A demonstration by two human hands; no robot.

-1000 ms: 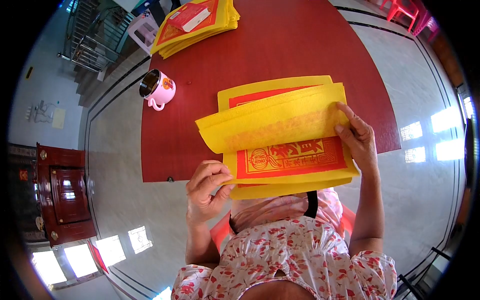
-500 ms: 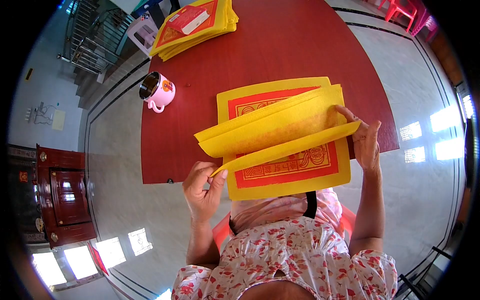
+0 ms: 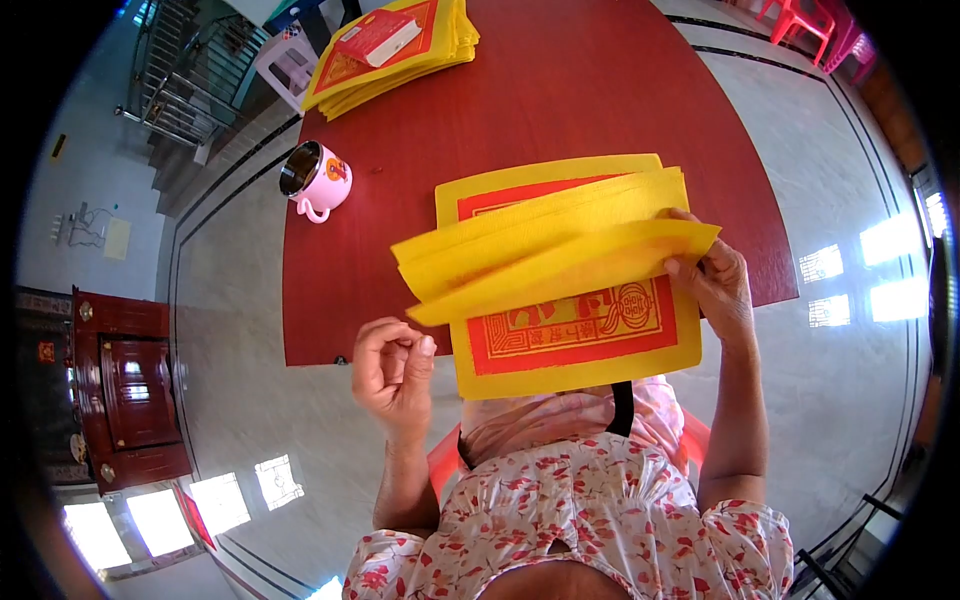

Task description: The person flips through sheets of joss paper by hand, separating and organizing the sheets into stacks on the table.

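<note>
Yellow sheets with red and gold print lie in a pile (image 3: 575, 345) at the table's near edge. Several upper sheets (image 3: 540, 245) are folded back, plain yellow side up, and bulge above the printed sheet below. My right hand (image 3: 715, 280) grips the right end of these folded sheets between thumb and fingers. Just left of the pile, my left hand (image 3: 395, 375) is raised with its fingers curled and thumb near the fingertips; it touches no sheet, and nothing shows in it.
The red table (image 3: 540, 90) bears a pink cup (image 3: 318, 180) at its left edge. Another stack of yellow sheets (image 3: 440, 55) lies at the far left with a red box (image 3: 378, 38) on top. Beyond the table stand a white stool (image 3: 287, 65) and red chairs (image 3: 803, 25).
One more sheet has been lifted from the near edge and turned up over the folded ones. My left hand has let go of it and moved slightly left; my right hand has closed on its right end.
</note>
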